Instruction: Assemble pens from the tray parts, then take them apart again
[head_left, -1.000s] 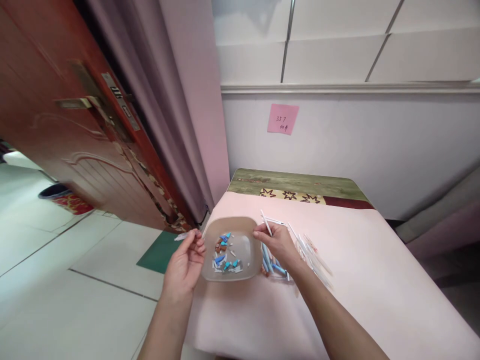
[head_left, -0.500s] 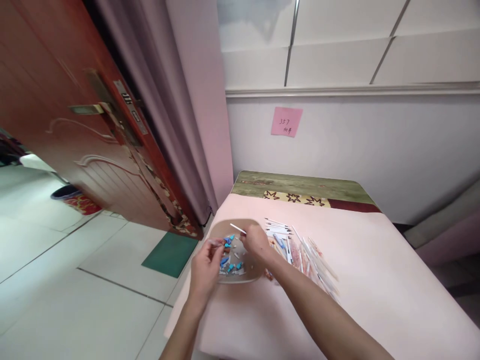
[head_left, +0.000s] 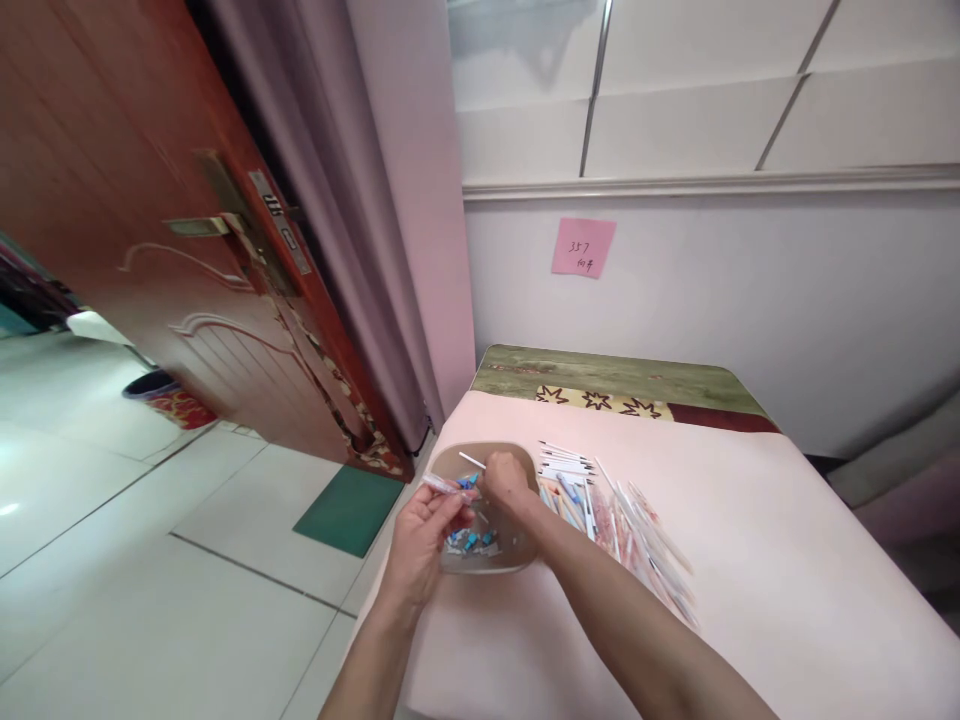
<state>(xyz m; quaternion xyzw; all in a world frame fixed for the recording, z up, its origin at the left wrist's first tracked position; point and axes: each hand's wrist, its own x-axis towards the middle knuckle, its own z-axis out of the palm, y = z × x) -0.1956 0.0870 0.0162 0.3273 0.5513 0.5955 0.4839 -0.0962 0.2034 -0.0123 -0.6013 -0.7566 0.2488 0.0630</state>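
Observation:
My left hand (head_left: pixel 421 535) pinches a clear, pinkish pen barrel (head_left: pixel 441 486) over the left side of a beige basin (head_left: pixel 531 462). My right hand (head_left: pixel 506 482) is closed with a thin white stick (head_left: pixel 472 460) poking out to the left, perhaps a pen refill; its other end is hidden by the fingers. Inside the basin lie small blue pieces (head_left: pixel 471 541) and small white bits. To the right of the basin, a row of white sticks with dark tips (head_left: pixel 566 463) and a pile of pen parts (head_left: pixel 630 530) rest on the table.
A pale pink cover (head_left: pixel 780 570) lies over the table, with its green patterned top (head_left: pixel 637 372) bare at the back. Behind stands a white wall with a pink note (head_left: pixel 583 248). At left are a brown door (head_left: pixel 225 300), a green mat (head_left: pixel 351 510) and a bin (head_left: pixel 169 398).
The left hand has turned, and the pinkish barrel in it shows more clearly. My right hand still has the white stick, its fingers now more curled. The whole view has shifted slightly.

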